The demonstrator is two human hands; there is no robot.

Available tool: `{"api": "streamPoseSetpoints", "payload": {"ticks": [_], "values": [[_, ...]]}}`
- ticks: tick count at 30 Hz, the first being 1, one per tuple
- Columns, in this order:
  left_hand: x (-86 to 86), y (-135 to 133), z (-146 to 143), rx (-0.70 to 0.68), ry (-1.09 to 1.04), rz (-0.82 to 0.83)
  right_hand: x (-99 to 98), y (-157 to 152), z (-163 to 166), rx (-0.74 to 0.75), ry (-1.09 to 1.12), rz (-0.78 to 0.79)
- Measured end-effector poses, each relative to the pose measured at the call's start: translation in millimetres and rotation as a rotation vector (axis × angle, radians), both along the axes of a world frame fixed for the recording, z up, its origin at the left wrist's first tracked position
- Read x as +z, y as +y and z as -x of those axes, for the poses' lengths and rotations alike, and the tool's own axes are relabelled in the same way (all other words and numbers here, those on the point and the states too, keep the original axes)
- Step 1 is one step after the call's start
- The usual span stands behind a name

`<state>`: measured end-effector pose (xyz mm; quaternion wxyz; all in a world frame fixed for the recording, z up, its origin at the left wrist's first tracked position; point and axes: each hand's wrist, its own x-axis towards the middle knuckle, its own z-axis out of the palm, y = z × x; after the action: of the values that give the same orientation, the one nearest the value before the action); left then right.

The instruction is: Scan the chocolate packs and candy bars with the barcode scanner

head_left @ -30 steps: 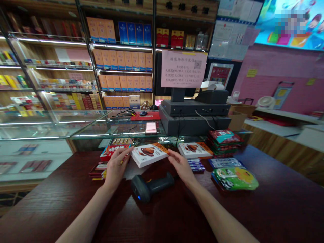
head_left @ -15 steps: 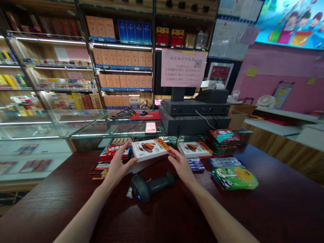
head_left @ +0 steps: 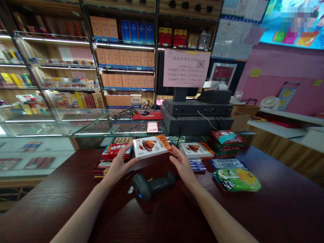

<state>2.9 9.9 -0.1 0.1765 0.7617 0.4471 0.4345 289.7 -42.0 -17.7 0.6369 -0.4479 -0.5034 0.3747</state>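
Head camera: left hand (head_left: 120,164) and right hand (head_left: 184,167) hold a flat white-and-orange cardboard box (head_left: 151,148)

Farthest left I see a long glass display case (head_left: 87,130) with flat brownish packages (head_left: 35,162) inside; their labels are too blurred for me to read. Next, on the dark brown wooden surface (head_left: 63,189), a stack of flat red packages (head_left: 111,153) sits just beside the left hand.

At centre, my left fingers and thumb grasp the box's left end, while the right fingers hold its right end. It is tilted, printed face showing, and looks raised off the surface. I judge the handling partway: the box is in the grasp, not yet set down. A dark grey handheld scanner (head_left: 153,187) lies below it, untouched.

Right of that, a second white-and-orange box (head_left: 196,150) lies flat, near purple-and-white packets (head_left: 197,166), a pile of red-and-green packages (head_left: 226,143) and a green plastic packet (head_left: 238,179). Behind them stands an open brown cardboard carton (head_left: 241,120); I cannot tell its contents.
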Motion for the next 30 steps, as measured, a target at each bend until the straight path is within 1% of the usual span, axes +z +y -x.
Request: {"api": "streamPoseSetpoints", "payload": {"ticks": [4,7,10,14,18,23,27,30], "values": [[-1.6,3.2,2.5,-0.038,0.013,-0.063,2.1,-2.7,2.0,0.023,0.028,0.036],[0.0,4.4,5.6,-0.029,0.023,-0.098,2.8,-3.1,4.6,0.01,0.03,0.027],[1.3,5.8,10.7,-0.033,0.022,-0.08,3.5,-2.3,8.1,0.002,0.015,0.011],[2.3,8.9,18.3,-0.049,0.002,-0.008,6.7,-1.8,13.7,0.057,0.001,0.02],[6.4,11.3,24.0,-0.005,-0.086,0.088,12.0,-1.4,20.2,0.117,-0.007,0.029],[13.9,13.7,32.8,0.08,-0.24,0.15,17.8,2.9,32.4,0.204,-0.067,0.027],[15.1,16.6,43.2,0.147,-0.361,0.158,21.3,9.7,48.3,0.224,-0.131,0.001],[14.0,20.6,51.5,0.202,-0.385,0.146,25.5,14.2,62.2,0.257,-0.181,-0.019]]}}
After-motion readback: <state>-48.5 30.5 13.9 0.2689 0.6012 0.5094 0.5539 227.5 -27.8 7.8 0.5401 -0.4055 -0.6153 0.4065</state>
